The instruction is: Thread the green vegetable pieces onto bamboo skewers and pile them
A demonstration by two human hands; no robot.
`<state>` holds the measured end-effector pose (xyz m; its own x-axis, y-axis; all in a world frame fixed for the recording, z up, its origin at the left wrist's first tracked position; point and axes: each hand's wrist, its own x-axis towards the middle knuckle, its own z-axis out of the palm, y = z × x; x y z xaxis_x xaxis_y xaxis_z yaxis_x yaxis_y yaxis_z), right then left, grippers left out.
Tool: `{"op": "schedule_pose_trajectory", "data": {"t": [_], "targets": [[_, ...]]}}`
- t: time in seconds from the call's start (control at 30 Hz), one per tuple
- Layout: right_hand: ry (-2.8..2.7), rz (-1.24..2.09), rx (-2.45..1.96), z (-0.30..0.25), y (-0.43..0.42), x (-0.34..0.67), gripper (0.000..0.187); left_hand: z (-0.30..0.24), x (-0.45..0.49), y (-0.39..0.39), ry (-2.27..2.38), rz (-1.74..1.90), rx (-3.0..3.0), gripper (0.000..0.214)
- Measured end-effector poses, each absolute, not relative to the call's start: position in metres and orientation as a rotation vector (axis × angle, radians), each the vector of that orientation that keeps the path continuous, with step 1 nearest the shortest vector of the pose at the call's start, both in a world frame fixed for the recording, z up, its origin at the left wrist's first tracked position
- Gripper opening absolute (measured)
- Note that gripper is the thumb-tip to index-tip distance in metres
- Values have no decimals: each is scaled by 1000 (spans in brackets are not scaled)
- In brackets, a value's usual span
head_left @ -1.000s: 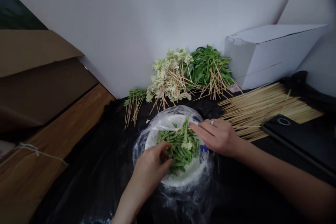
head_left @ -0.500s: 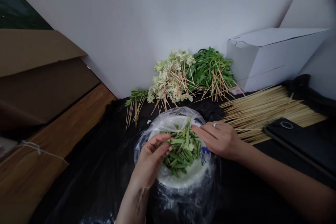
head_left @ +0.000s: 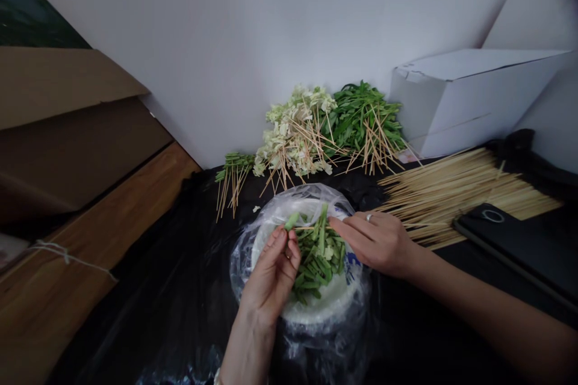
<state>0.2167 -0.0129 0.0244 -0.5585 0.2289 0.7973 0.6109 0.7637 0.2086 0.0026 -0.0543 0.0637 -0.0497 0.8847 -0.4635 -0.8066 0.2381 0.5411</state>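
Note:
A white bowl (head_left: 316, 307), lined with clear plastic, holds a heap of cut green stems (head_left: 318, 258). My left hand (head_left: 271, 274) hovers over the bowl's left side, its fingertips pinched on one green stem piece (head_left: 291, 221) lifted above the heap. My right hand (head_left: 374, 240), with a ring on one finger, rests at the bowl's right rim. Its fingers are closed on a thin bamboo skewer (head_left: 316, 227) that points left toward the lifted piece.
Skewered vegetables lie against the wall: a small green bundle (head_left: 232, 171), a pale cabbage pile (head_left: 293, 132) and leafy greens (head_left: 363, 117). Loose bamboo skewers (head_left: 460, 189), a black tablet (head_left: 510, 237) and a white box (head_left: 469, 96) are at right. Cardboard (head_left: 67, 126) stands at left.
My left hand has come up out of the heap with a green stem piece pinched in its fingertips, toward the skewer tip. My right hand has stayed at the bowl's rim.

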Motion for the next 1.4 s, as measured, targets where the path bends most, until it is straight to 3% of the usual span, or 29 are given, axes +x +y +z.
{"op": "schedule_pose_trajectory", "data": {"t": [0.1,0.43,0.57,0.87,1.4], "targets": [[-2156,-606,-623,24,-13,217,31,57,9,-57,837,1299,229,8],[-2204,-623,-615,21,-12,216,31,60,13,-60,838,1134,454,27],[-2210,-631,-640,19,-11,216,31,59,12,-58,968,1178,586,12],[-2190,-592,-628,21,-13,217,34,53,7,-56,1227,1277,860,15],[-2209,-627,-672,20,-12,218,32,48,4,-55,1234,1366,868,14]]}}
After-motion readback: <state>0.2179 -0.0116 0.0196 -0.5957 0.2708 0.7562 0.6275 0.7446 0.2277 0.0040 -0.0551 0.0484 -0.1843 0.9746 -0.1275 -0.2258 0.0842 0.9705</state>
